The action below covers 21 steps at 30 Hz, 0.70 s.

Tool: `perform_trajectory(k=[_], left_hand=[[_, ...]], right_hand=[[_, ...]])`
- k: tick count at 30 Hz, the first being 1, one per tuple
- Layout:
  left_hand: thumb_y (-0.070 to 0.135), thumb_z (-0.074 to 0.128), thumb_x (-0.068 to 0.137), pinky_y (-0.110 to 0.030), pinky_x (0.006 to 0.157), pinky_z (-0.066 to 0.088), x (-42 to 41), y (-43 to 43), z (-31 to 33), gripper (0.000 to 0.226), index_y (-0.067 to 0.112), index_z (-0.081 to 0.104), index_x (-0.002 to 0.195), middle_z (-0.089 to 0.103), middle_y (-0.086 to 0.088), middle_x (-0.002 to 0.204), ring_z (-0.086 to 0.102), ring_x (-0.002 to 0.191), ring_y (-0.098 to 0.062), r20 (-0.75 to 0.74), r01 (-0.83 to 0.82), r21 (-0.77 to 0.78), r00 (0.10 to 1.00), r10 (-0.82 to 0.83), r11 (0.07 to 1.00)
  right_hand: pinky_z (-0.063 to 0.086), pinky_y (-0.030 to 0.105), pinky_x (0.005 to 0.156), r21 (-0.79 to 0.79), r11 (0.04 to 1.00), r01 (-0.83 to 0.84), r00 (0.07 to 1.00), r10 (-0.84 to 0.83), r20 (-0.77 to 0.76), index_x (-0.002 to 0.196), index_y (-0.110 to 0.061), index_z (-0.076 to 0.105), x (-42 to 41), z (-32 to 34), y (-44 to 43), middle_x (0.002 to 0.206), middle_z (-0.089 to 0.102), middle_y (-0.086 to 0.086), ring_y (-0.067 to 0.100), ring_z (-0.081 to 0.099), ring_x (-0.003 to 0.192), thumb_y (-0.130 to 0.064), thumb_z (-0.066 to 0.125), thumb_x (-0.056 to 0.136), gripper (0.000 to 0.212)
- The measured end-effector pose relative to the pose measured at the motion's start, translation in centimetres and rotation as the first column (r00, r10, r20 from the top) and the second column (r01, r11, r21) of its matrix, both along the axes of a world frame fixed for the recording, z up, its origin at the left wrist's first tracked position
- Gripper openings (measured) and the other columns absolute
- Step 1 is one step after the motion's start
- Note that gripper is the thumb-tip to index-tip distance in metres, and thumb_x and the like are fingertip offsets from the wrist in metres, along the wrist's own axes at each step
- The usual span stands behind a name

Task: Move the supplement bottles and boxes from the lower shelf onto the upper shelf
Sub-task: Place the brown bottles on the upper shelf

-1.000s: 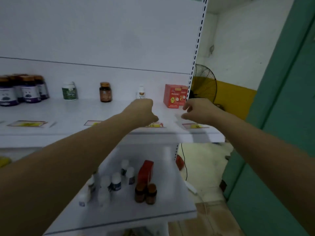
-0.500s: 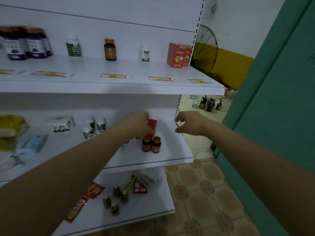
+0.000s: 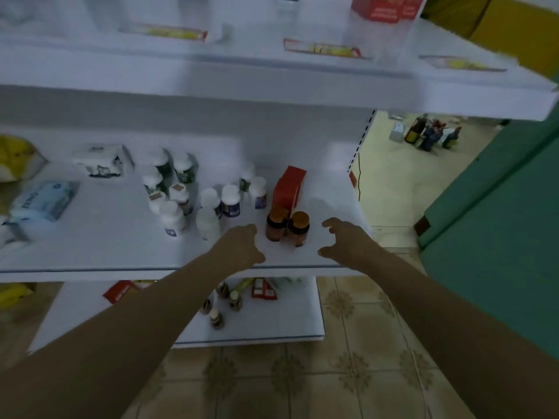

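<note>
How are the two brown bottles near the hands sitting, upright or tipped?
Upright. Both brown bottles stand on their bases, orange caps on top, side by side on the lower shelf in front of the red box.

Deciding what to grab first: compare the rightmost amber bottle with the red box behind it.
The amber bottle is round, brown, orange-capped; the red box is rectangular. The bottle stands nearer the shelf's front edge, the box behind it and taller. Both stand upright on the lower shelf, unheld.

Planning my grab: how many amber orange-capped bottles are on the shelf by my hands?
2: left amber bottle and right amber bottle, side by side before the red box; more may hide behind it.
</note>
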<state>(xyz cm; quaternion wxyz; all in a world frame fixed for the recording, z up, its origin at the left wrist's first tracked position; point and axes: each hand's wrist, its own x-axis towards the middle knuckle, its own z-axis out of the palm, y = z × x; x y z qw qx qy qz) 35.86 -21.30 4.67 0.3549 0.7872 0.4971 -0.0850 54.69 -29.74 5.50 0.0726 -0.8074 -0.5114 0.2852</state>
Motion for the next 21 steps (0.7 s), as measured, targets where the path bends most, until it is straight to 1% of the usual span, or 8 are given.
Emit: perform_trajectory(k=[2, 5, 7, 9, 12, 15, 18, 21], left_hand=[[0.022, 0.062, 0.089, -0.020, 0.085, 0.040, 0.7, 1.2, -2.4, 0.052, 0.016, 0.035, 0.133, 0.050, -0.005, 0.124, 0.044, 0.121, -0.020, 0.020, -0.031, -0.013, 0.999, 0.031, 0.999], [0.025, 0.062, 0.089, -0.027, 0.109, 0.026, 2.1, 3.0, -4.5, 0.079, 0.007, 0.015, 0.149, 0.025, -0.013, 0.153, 0.028, 0.140, -0.023, 0.072, -0.063, -0.013, 0.995, 0.064, 0.998], [0.024, 0.063, 0.088, -0.025, 0.104, 0.030, 3.4, 4.5, -5.3, 0.079, 0.007, 0.016, 0.149, 0.029, -0.012, 0.152, 0.032, 0.138, -0.023, 0.135, -0.068, 0.015, 0.989, 0.065, 0.998], [0.016, 0.067, 0.085, -0.015, 0.081, 0.039, 5.2, 6.0, -6.0, 0.060, 0.003, 0.039, 0.136, 0.050, -0.011, 0.129, 0.049, 0.114, -0.021, 0.256, -0.069, 0.006, 0.964, 0.066, 0.998], [0.009, 0.067, 0.077, -0.028, 0.071, 0.043, 7.2, 7.2, -7.8, 0.028, 0.003, 0.052, 0.100, 0.056, -0.014, 0.092, 0.049, 0.082, -0.019, 0.341, -0.032, 0.008, 0.940, 0.028, 0.999], [-0.002, 0.062, 0.078, -0.027, 0.071, 0.040, 7.7, 7.2, -9.4, 0.029, 0.006, 0.050, 0.104, 0.051, -0.009, 0.091, 0.048, 0.081, -0.017, 0.383, -0.065, 0.034, 0.923, 0.047, 0.997], [0.001, 0.066, 0.078, -0.023, 0.072, 0.038, 7.2, 6.7, -9.4, 0.029, 0.009, 0.053, 0.102, 0.054, -0.004, 0.093, 0.050, 0.088, -0.016, 0.420, -0.067, 0.004, 0.906, 0.059, 0.998], [0.003, 0.074, 0.075, -0.016, 0.070, 0.039, 5.8, 6.2, -8.6, 0.032, 0.015, 0.053, 0.095, 0.052, 0.006, 0.085, 0.048, 0.089, -0.012, 0.468, -0.177, -0.148, 0.854, 0.227, 0.973]], right_hand=[[0.036, 0.031, 0.104, -0.009, 1.000, 0.013, 1.000, -0.013, -0.023, 0.147, -0.014, 0.025, 0.3, -2.7, 1.0, 0.147, 0.037, 0.011, 0.026, 0.039, 0.133, -0.025, 0.067, 0.086, 0.075], [0.032, 0.032, 0.107, 0.020, 0.999, 0.036, 0.998, -0.035, -0.056, 0.150, -0.014, 0.018, 0.8, -5.6, 3.1, 0.148, 0.035, 0.012, 0.027, 0.036, 0.135, -0.026, 0.066, 0.086, 0.081], [0.032, 0.032, 0.107, 0.091, 0.992, 0.088, 0.991, -0.078, -0.109, 0.150, -0.014, 0.016, 1.2, -6.7, 4.9, 0.149, 0.034, 0.012, 0.027, 0.036, 0.136, -0.027, 0.067, 0.086, 0.083], [0.034, 0.032, 0.105, 0.143, 0.984, 0.110, 0.985, -0.089, -0.145, 0.150, -0.014, 0.017, 1.5, -7.6, 6.5, 0.149, 0.035, 0.013, 0.027, 0.038, 0.135, -0.027, 0.067, 0.086, 0.082], [0.045, 0.020, 0.075, 0.202, 0.970, 0.136, 0.974, -0.093, -0.207, 0.138, -0.015, 0.039, 1.0, -9.1, 7.4, 0.129, 0.054, 0.010, 0.021, 0.053, 0.102, -0.023, 0.061, 0.090, 0.053], [0.039, 0.021, 0.073, 0.262, 0.934, 0.242, 0.933, -0.150, -0.328, 0.128, -0.016, 0.046, 0.5, -10.5, 7.0, 0.105, 0.054, -0.001, 0.014, 0.050, 0.092, -0.020, 0.061, 0.090, 0.041], [0.039, 0.021, 0.074, 0.235, 0.945, 0.229, 0.915, -0.127, -0.382, 0.126, -0.016, 0.048, 0.9, -10.4, 6.8, 0.105, 0.054, -0.002, 0.015, 0.053, 0.092, -0.021, 0.064, 0.088, 0.041], [0.042, 0.016, 0.067, 0.196, 0.951, 0.241, 0.888, -0.135, -0.440, 0.122, -0.018, 0.053, 0.7, -9.4, 6.4, 0.103, 0.057, -0.003, 0.016, 0.056, 0.091, -0.023, 0.069, 0.084, 0.041]])
